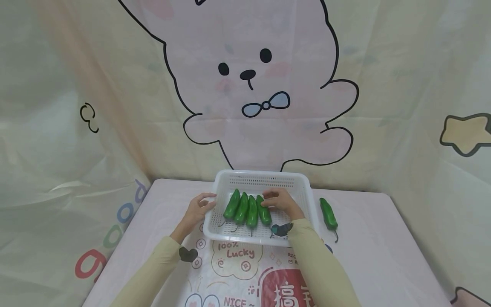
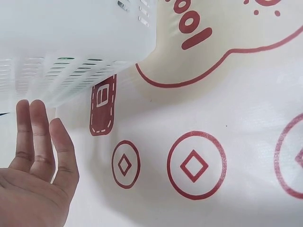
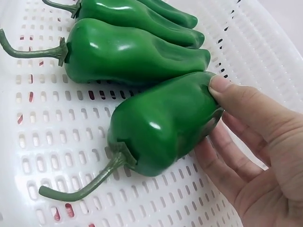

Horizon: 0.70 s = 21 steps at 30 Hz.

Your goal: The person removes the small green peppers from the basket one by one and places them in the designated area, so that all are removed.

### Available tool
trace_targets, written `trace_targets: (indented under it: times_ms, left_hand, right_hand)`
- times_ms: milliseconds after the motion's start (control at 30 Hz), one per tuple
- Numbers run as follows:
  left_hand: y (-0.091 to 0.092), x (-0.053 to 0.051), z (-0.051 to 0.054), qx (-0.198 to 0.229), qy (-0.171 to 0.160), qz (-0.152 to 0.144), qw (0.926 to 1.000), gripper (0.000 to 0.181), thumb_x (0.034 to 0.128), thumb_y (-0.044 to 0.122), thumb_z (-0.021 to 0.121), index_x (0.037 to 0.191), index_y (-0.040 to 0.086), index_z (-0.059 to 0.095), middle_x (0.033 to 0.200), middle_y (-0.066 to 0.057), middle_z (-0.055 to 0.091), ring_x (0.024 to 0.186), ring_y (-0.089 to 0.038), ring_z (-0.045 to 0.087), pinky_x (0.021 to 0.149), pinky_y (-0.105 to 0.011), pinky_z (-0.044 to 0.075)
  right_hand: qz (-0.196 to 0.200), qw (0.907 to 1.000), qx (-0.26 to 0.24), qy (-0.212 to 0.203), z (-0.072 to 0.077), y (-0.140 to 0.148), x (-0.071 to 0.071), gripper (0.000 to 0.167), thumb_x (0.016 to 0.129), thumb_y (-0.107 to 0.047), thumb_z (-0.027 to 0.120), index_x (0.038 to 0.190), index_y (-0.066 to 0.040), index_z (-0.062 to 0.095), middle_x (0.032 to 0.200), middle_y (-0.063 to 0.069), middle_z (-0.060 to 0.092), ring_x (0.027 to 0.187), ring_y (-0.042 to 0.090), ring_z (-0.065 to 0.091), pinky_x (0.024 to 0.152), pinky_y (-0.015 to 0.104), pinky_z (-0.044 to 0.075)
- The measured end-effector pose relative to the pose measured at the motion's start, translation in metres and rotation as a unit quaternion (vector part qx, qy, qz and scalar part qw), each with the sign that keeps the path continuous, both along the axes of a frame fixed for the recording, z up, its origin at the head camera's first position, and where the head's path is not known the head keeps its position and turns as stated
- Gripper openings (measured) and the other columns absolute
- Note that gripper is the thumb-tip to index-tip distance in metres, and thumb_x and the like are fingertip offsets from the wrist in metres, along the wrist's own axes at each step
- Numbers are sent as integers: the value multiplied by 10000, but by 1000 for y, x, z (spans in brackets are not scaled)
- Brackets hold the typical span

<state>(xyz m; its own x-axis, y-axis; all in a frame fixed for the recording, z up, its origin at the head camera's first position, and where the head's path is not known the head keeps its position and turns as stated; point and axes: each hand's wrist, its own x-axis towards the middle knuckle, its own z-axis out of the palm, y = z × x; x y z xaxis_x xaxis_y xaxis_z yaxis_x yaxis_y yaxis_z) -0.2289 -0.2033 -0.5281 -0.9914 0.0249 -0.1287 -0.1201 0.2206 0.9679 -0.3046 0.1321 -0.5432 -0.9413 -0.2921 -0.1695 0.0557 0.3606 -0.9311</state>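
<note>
A white perforated plastic basket (image 1: 245, 240) stands on the table with several green peppers (image 1: 241, 209) lying side by side in it, stems toward me. My right hand (image 1: 283, 201) reaches over the basket and pinches the tip of the rightmost pepper (image 3: 161, 123), thumb on top and fingers beneath in the right wrist view. That pepper lies slightly angled beside its neighbour (image 3: 132, 52). At the basket's left side is my left hand (image 1: 198, 209); in the left wrist view its fingers (image 2: 42, 142) extend up toward the basket wall, and contact is unclear.
Another green pepper (image 1: 328, 214) lies on the table to the right of the basket. A printed cover with red lettering (image 1: 285, 290) spreads over the table's front. Behind the table hangs a curtain (image 1: 264, 136) with a cartoon figure.
</note>
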Motion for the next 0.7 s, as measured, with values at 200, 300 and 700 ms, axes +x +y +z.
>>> trace_targets:
  times_ms: [200, 300, 700]
  left_hand:
    - [0, -1, 0, 13, 2, 16, 10000, 374, 998, 186, 673, 1357, 127, 586, 1270, -207, 607, 1093, -404, 646, 838, -481, 605]
    - [-1, -1, -1, 11, 10, 22, 10000, 369, 996, 189, 675, 1351, 130, 591, 1280, -208, 605, 1097, -398, 645, 840, -483, 605]
    - [-1, -1, -2, 65, 23, -16, 10000, 373, 996, 192, 676, 1352, 126, 587, 1260, -201, 618, 1101, -414, 643, 845, -489, 603]
  right_hand:
    - [23, 9999, 33, 114, 1, 1, 0, 506, 790, -106, 876, 1250, -17, 685, 1246, 136, 672, 1195, 333, 600, 984, 483, 531]
    - [23, 9999, 45, 137, 1, 1, -1, 489, 791, -122, 880, 1237, -36, 699, 1228, 127, 685, 1185, 324, 612, 991, 472, 527]
    - [-22, 9986, -493, -163, 5, 2, 1, 449, 823, -43, 842, 1240, 11, 684, 1098, 177, 725, 991, 300, 712, 871, 424, 598]
